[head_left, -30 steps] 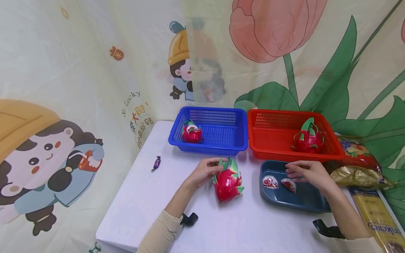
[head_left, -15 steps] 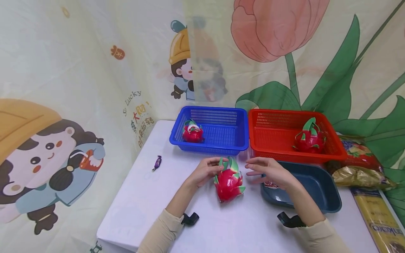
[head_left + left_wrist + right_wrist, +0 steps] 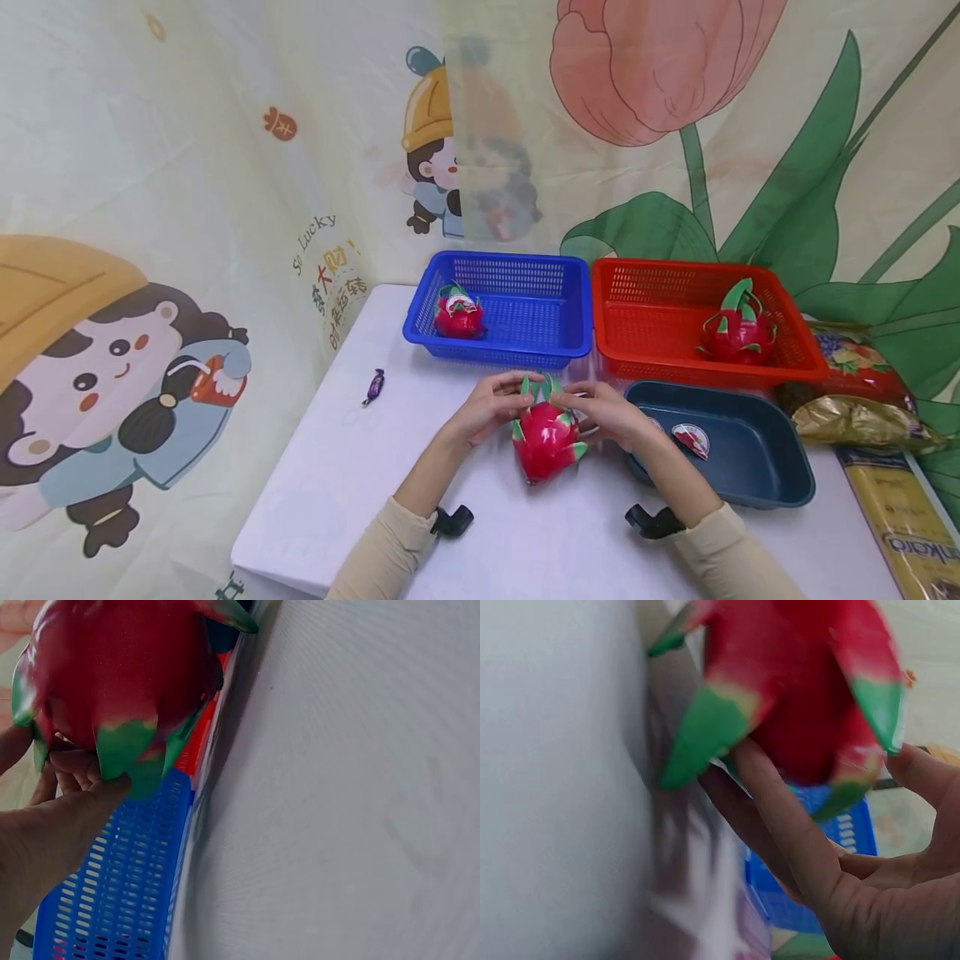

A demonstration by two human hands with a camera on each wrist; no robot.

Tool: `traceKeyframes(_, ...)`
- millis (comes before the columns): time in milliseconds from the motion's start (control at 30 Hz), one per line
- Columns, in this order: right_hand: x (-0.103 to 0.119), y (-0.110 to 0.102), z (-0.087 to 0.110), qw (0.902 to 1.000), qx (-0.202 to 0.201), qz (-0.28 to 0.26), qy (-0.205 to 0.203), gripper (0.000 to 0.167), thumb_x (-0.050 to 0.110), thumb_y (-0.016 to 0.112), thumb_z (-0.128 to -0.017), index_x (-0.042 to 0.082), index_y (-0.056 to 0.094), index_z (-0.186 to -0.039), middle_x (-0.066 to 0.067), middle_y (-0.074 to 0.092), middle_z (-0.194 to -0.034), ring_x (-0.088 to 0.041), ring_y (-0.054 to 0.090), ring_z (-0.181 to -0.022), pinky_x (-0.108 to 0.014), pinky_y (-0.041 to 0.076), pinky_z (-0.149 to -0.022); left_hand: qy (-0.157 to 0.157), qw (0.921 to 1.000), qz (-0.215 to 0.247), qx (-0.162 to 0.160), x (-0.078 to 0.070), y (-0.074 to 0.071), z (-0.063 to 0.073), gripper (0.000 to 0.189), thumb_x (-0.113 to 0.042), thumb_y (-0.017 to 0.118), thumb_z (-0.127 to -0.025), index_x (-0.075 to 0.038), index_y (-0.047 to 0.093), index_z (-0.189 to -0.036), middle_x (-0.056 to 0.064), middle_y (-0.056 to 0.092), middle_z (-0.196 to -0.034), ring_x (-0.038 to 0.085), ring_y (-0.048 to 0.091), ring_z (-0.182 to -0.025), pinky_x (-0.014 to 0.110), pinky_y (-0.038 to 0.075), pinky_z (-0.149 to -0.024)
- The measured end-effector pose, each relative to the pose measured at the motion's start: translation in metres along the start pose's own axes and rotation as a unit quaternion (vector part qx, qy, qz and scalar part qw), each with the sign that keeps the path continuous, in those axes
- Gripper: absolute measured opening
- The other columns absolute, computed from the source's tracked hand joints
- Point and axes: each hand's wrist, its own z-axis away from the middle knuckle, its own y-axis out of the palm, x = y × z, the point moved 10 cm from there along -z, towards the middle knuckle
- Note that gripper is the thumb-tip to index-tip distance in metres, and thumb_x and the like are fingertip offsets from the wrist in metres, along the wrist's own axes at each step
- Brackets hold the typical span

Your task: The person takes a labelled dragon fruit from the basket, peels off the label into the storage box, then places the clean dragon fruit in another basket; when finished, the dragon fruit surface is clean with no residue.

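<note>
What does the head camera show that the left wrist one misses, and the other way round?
Only the head view: the purple candy, the gold packet and the yellow packet.

Only the left wrist view: a close-up of the thumb of the left hand at the green leaf tips.

Both: the handled dragon fruit, that hand, the blue basket and the red basket.

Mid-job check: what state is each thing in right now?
Middle dragon fruit: held
Left hand: pinching its leafy end
Right hand: thumb and fingers on it
Blue basket: holds left dragon fruit
Red basket: holds right dragon fruit
Dark tray: holds stickers, one partly hidden
Candy: wrapped, lying on table
Yellow packet: lying, cut off by frame
</note>
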Motion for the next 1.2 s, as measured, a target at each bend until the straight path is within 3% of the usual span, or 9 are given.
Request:
traceKeyframes(300, -0.004, 0.010, -0.005, 0.9996, -0.015, -0.019, 0.013, 0.066, 0.043, 0.071, -0.096, -0.002, 0.054, -0.142, -0.017, 0.071, -0.112, -0.031, 0.072, -0.092, -0.045, 0.065, -0.074, 0.011, 0.9997, -0.004, 0.024, -0.004, 0.004, 0.002, 0.047, -0.006, 0.066, -0.097, 0.006, 0.058, -0.142, 0.034, 0.056, -0.135, 0.015, 0.065, -0.099, 0.026, 0.060, -0.085)
traceKeyframes(500, 0.007, 0.008, 0.002, 0.9989, 0.004, -0.045, -0.015, 0.063, 0.038, 0.068, -0.099, -0.003, 0.054, -0.144, -0.016, 0.071, -0.115, -0.031, 0.073, -0.092, -0.047, 0.065, -0.076, 0.010, 0.9989, 0.002, 0.045, -0.009, 0.005, 0.005, 0.052, -0.009, 0.060, -0.099, 0.004, 0.052, -0.149, 0.035, 0.050, -0.144, 0.024, 0.063, -0.116, 0.030, 0.057, -0.097)
traceKeyframes(567, 0.011, 0.003, 0.007, 0.9987, 0.005, -0.047, -0.020, 0.064, 0.039, 0.070, -0.098, -0.002, 0.055, -0.145, -0.016, 0.071, -0.118, -0.030, 0.072, -0.094, -0.048, 0.065, -0.078, 0.016, 0.9985, 0.012, 0.052, -0.011, 0.005, 0.004, 0.052, -0.010, 0.057, -0.100, 0.002, 0.050, -0.151, 0.030, 0.054, -0.140, 0.026, 0.062, -0.119, 0.033, 0.056, -0.100)
traceKeyframes(700, 0.017, -0.011, 0.019, 0.9983, 0.001, -0.051, -0.026, 0.066, 0.039, 0.072, -0.097, -0.001, 0.055, -0.145, -0.015, 0.070, -0.120, -0.029, 0.073, -0.097, -0.048, 0.065, -0.079, 0.026, 0.9977, 0.029, 0.056, -0.014, 0.006, 0.002, 0.048, -0.010, 0.055, -0.102, -0.001, 0.052, -0.149, 0.009, 0.064, -0.120, 0.023, 0.063, -0.111, 0.034, 0.056, -0.100)
traceKeyframes(867, 0.017, -0.027, 0.032, 0.9973, 0.024, -0.061, -0.033, 0.060, 0.037, 0.070, -0.099, -0.002, 0.056, -0.143, -0.011, 0.071, -0.114, -0.028, 0.073, -0.097, -0.046, 0.064, -0.081, 0.024, 0.9974, 0.045, 0.050, -0.013, 0.008, -0.002, 0.044, -0.009, 0.057, -0.103, 0.001, 0.054, -0.146, 0.010, 0.064, -0.116, 0.022, 0.065, -0.106, 0.038, 0.057, -0.099)
traceKeyframes(1000, 0.013, -0.038, 0.042, 0.9967, 0.046, -0.058, -0.032, 0.053, 0.037, 0.068, -0.100, 0.000, 0.060, -0.137, -0.007, 0.071, -0.110, -0.027, 0.073, -0.096, -0.046, 0.064, -0.082, 0.024, 0.9974, 0.041, 0.055, -0.014, 0.013, -0.005, 0.047, -0.007, 0.055, -0.104, 0.008, 0.048, -0.148, 0.009, 0.065, -0.117, 0.022, 0.065, -0.107, 0.046, 0.055, -0.104)
traceKeyframes(1200, 0.017, -0.055, 0.063, 0.9920, 0.087, -0.067, -0.062, 0.033, 0.031, 0.061, -0.104, 0.011, 0.065, -0.130, -0.002, 0.072, -0.112, -0.026, 0.074, -0.101, -0.048, 0.063, -0.085, 0.021, 0.9971, 0.035, 0.063, -0.017, 0.023, -0.015, 0.047, -0.006, 0.052, -0.106, 0.012, 0.044, -0.148, 0.008, 0.065, -0.120, 0.025, 0.064, -0.110, 0.042, 0.058, -0.100)
